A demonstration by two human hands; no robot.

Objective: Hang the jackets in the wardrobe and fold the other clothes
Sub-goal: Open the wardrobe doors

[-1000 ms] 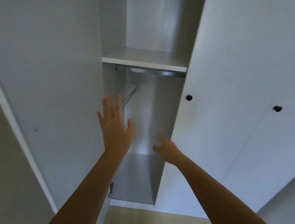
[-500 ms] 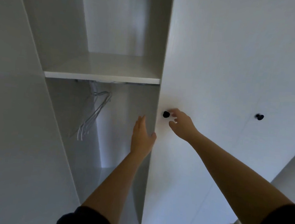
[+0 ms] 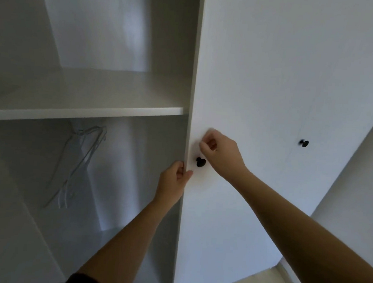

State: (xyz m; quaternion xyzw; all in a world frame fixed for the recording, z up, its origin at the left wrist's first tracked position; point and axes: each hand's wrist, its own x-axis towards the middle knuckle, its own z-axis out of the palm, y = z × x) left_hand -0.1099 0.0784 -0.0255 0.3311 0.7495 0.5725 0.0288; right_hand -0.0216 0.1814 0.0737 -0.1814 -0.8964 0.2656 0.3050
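No jackets hang yet; bare hangers [image 3: 87,156] dangle under the shelf [image 3: 83,111] of the wardrobe [image 3: 172,51]. Our left hand [image 3: 173,180] grips the closed door's [image 3: 264,80] edge, our right hand [image 3: 220,155] curls empty just above its knob [image 3: 200,162]. All hanging and folding lies ahead, we judge.

Home bedrm: white wardrobe [image 3: 275,81], wire hangers [image 3: 77,161].
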